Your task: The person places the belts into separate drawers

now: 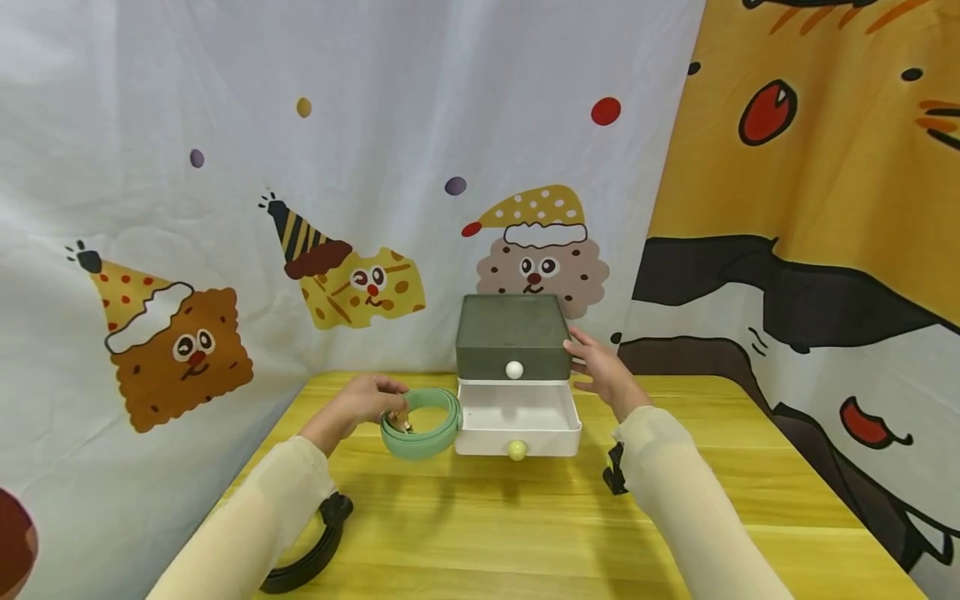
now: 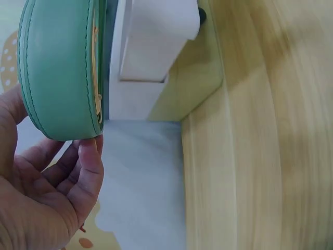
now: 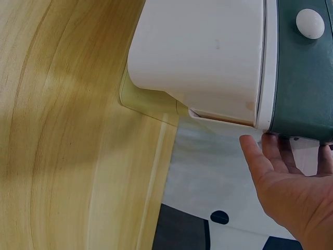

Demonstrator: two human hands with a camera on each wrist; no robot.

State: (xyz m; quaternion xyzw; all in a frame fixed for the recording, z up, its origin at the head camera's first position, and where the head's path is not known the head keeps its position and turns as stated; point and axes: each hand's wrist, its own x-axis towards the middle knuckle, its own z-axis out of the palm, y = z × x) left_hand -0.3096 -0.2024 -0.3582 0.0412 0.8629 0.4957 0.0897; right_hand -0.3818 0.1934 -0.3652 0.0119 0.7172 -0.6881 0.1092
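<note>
Fingers, left hand point(image 1: 371, 398): they are pinching the rim of a coiled green belt point(image 1: 427, 442), thumb and fingertips clamping its near-left edge.
Green belt: it is hanging from those left fingers above the table point(image 1: 465, 533), its coil extending rightward from the fingertips; its gold-coloured buckle point(image 2: 97, 67) is showing inside the coil.
Fingers, right hand point(image 1: 606, 371): they are spreading apart, nearly straight, with fingertips resting against the right side of the dark green upper drawer point(image 1: 513, 321).
Drawer unit: it is standing between the two hands' fingers, its white knob point(image 1: 513, 370) facing the person, just left of the right fingertips.
White lower drawer point(image 1: 480, 442): it is sticking out toward the person, below the right fingertips and just right of the belt in the left fingers; its yellow knob point(image 1: 517, 450) is pointing forward. Whether coil and drawer are touching, I cannot tell.
Black curved strip point(image 1: 311, 562): it is lying nearer the person than the left fingers, the left sleeve point(image 1: 262, 500) partly covering it.
Printed cloth point(image 1: 390, 100): it is hanging beyond both sets of fingers, showing cartoon biscuits and cheese in party hats.
</note>
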